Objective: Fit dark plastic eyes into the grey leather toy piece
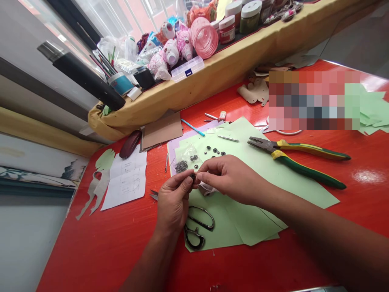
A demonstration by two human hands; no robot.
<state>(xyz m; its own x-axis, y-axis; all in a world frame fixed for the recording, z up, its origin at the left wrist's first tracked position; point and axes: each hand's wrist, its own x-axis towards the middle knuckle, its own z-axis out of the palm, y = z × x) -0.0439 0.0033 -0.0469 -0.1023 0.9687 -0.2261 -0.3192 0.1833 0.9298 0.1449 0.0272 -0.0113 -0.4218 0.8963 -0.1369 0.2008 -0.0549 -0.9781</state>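
Observation:
Over green paper sheets (243,162), my two hands meet fingertip to fingertip. Between thumb and index finger, my left hand (174,198) pinches a small dark snap button (192,177). My right hand (223,178) is closed in a pinch right beside it; what its fingertips hold is hidden. Under the right hand a small pale piece (207,190) shows in part. Several loose dark snap parts (214,151) lie just beyond, near a clear bag (187,154) with more of them. Black-handled scissors (194,227) lie partly beneath my left hand.
Pliers with green-yellow handles (304,160) lie at right. A blue pen (193,127), a metal rod (227,138), brown card (162,129), a drawn sheet (126,178) and a dark red case (130,144) lie around. Jars (251,16) and a black flask (82,77) stand on the ledge.

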